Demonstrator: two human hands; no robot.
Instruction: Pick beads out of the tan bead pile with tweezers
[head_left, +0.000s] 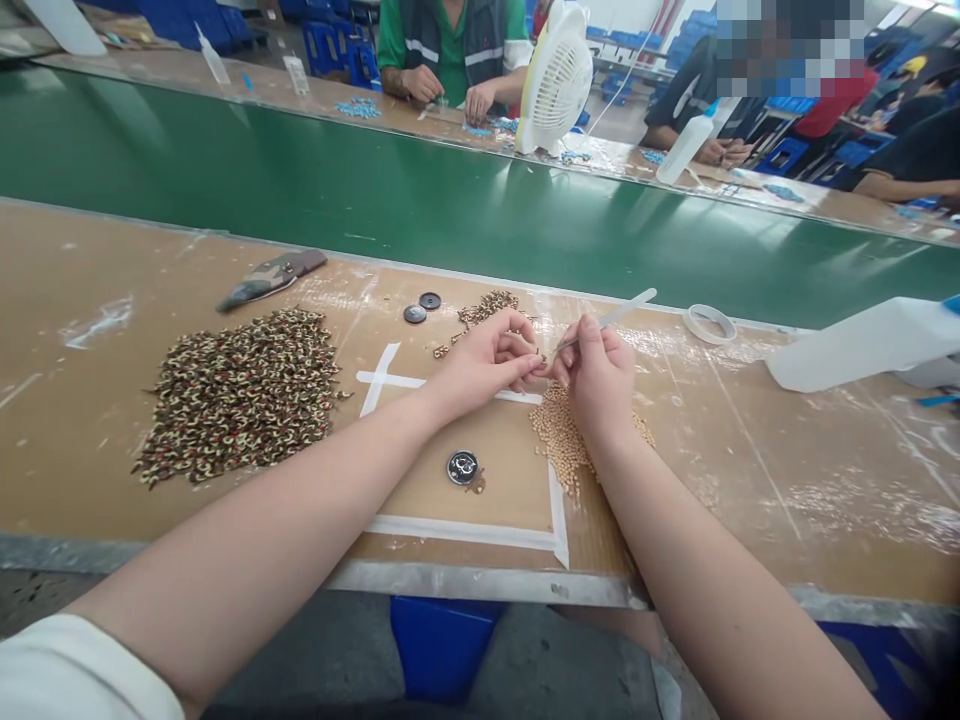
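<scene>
My left hand (491, 362) is pinched shut on a tiny piece I cannot make out, held just above the brown worktable (90, 400). My right hand (596, 375) grips thin tweezers (615, 315), their tip meeting the left fingertips. Under my right wrist lies a heap of small tan beads (559, 440). A large pile of dark spotted pieces (244, 390) spreads to the left. A smaller heap of the same spotted pieces (487, 307) sits beyond my left hand. White tape (465, 530) marks a square around the spot where my hands meet.
A small round metal dish (463, 467) sits inside the taped square. Two dark discs (422, 307), a tape ring (709, 323) and a white bottle (862, 345) lie nearby. A green conveyor belt (375, 190) runs behind. Other people work across it beside a white fan (556, 80).
</scene>
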